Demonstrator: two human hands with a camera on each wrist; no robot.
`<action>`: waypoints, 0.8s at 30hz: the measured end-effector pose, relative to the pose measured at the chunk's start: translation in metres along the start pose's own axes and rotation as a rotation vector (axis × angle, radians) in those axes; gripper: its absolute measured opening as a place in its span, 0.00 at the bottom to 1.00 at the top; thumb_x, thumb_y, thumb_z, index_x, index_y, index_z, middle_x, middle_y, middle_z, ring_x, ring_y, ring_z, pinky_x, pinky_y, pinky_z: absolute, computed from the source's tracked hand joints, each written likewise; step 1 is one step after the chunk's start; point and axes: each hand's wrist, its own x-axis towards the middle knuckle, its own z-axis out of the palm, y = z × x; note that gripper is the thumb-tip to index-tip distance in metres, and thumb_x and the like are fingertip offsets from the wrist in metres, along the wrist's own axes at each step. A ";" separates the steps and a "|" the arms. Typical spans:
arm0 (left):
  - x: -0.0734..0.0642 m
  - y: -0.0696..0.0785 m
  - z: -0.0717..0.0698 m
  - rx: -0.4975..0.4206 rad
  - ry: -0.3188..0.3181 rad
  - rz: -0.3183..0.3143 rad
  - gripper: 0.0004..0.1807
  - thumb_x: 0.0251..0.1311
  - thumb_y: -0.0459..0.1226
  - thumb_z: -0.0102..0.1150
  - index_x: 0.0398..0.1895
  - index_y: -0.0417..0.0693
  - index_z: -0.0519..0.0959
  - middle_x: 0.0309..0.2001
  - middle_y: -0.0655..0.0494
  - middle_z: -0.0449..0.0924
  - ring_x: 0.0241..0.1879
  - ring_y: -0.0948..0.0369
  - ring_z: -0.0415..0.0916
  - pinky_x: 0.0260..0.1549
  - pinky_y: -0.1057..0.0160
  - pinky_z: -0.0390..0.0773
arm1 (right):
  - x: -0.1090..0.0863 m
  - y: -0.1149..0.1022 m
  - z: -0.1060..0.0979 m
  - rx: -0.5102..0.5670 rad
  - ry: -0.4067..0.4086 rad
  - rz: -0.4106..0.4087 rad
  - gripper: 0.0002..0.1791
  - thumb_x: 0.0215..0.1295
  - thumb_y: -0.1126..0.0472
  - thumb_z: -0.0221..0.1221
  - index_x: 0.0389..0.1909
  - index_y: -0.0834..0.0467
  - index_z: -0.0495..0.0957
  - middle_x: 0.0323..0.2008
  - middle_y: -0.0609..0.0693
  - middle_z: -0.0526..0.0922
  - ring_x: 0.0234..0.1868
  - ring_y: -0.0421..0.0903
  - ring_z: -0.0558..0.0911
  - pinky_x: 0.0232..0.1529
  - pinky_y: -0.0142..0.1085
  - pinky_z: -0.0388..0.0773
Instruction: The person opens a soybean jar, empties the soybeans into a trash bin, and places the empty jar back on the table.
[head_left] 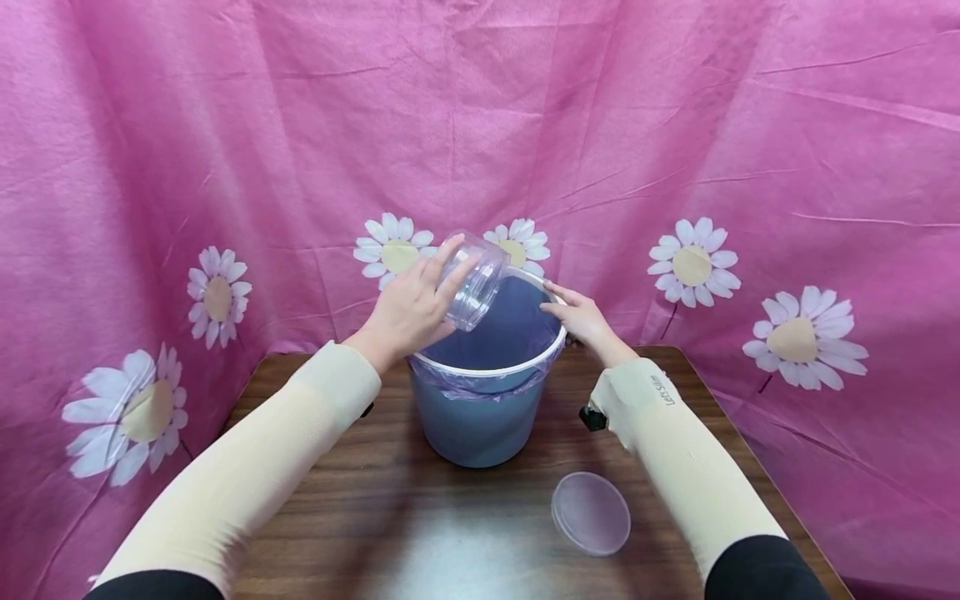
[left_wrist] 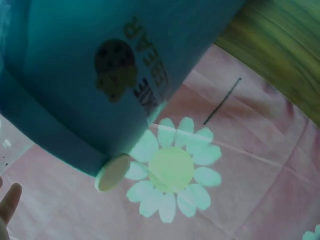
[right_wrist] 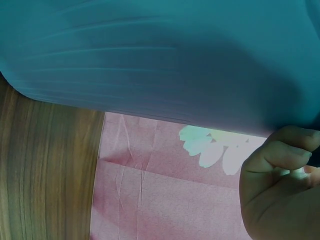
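Note:
In the head view, my left hand (head_left: 408, 312) grips a clear plastic jar (head_left: 480, 287), tilted over the mouth of a blue-grey trash bin (head_left: 480, 425). No contents show in the jar. A thin purple bin liner (head_left: 487, 385) hangs out under the bin's white rim (head_left: 487, 371). On the right side, my right hand (head_left: 585, 321) holds the bin's rim, its curled fingers also showing in the right wrist view. A fingertip (left_wrist: 11, 200) of the left hand appears at the edge of the left wrist view. The bin's inside bottom is hidden.
A round clear lid (head_left: 591, 514) lies on the brown wooden table (head_left: 337, 517), in front of the bin and to the right. Pink cloth (head_left: 585, 108) with large white daisies hangs behind the table and along both sides.

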 end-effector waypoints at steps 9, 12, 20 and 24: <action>-0.004 0.006 -0.005 -0.057 0.096 -0.124 0.59 0.37 0.53 0.80 0.70 0.41 0.58 0.70 0.37 0.60 0.58 0.42 0.70 0.46 0.45 0.82 | 0.000 0.000 0.001 -0.007 0.007 -0.008 0.31 0.70 0.56 0.58 0.73 0.50 0.64 0.74 0.55 0.62 0.74 0.52 0.63 0.69 0.42 0.65; -0.007 0.007 -0.005 -0.038 0.135 -0.143 0.61 0.34 0.58 0.79 0.69 0.41 0.58 0.69 0.38 0.62 0.58 0.43 0.70 0.43 0.45 0.83 | 0.001 0.001 0.002 -0.008 0.014 -0.025 0.31 0.69 0.57 0.59 0.72 0.52 0.65 0.74 0.55 0.63 0.76 0.53 0.59 0.75 0.45 0.58; -0.008 0.010 -0.013 -0.044 0.177 -0.177 0.63 0.34 0.63 0.77 0.70 0.38 0.59 0.68 0.38 0.63 0.60 0.42 0.65 0.56 0.46 0.74 | 0.001 0.001 0.001 -0.011 0.022 -0.041 0.30 0.69 0.58 0.59 0.72 0.53 0.66 0.73 0.56 0.64 0.76 0.54 0.59 0.76 0.44 0.56; -0.010 0.011 -0.014 -0.063 0.219 -0.186 0.64 0.33 0.64 0.76 0.68 0.36 0.60 0.67 0.38 0.65 0.61 0.42 0.65 0.60 0.45 0.73 | 0.000 0.000 0.002 -0.014 0.029 -0.034 0.30 0.69 0.58 0.59 0.71 0.53 0.66 0.73 0.56 0.64 0.76 0.54 0.60 0.76 0.44 0.56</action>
